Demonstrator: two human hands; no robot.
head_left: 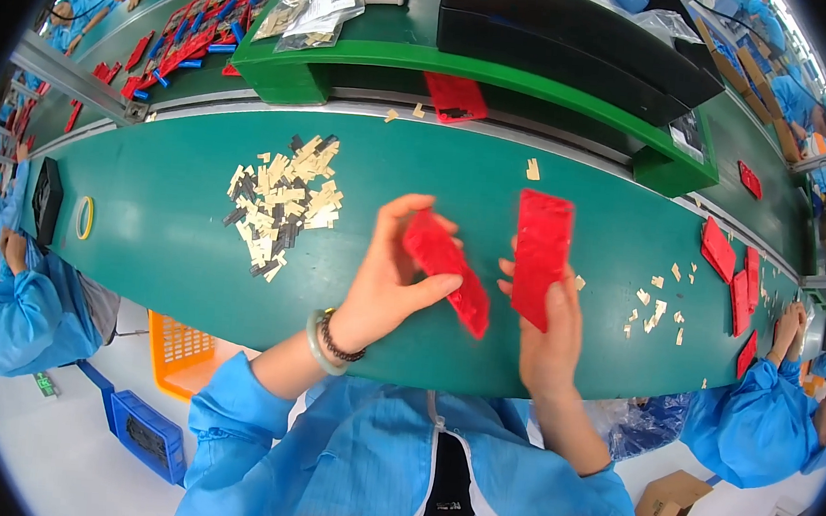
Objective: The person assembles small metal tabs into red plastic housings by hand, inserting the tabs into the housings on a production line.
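Above the green tabletop (pixel 161 248) I hold two flat red plastic pieces, apart from each other. My left hand (pixel 388 266) grips one red piece (pixel 446 270), tilted, with the thumb across its face. In my right hand (pixel 552 342) the other red piece (pixel 542 249) stands nearly upright, thumb along its lower edge. Left of my hands lies a loose pile of small cream and black pieces (pixel 282 194). A few more cream pieces (pixel 656 314) are scattered to the right. The far sides of both red pieces are hidden.
A green shelf (pixel 371 56) with a black bin (pixel 575 52) spans the back. More red pieces (pixel 719 248) lie at the right, near another person's hands (pixel 788 331). A black tray (pixel 46 200) and yellow tape roll (pixel 84 218) sit far left. An orange crate (pixel 173 351) stands below.
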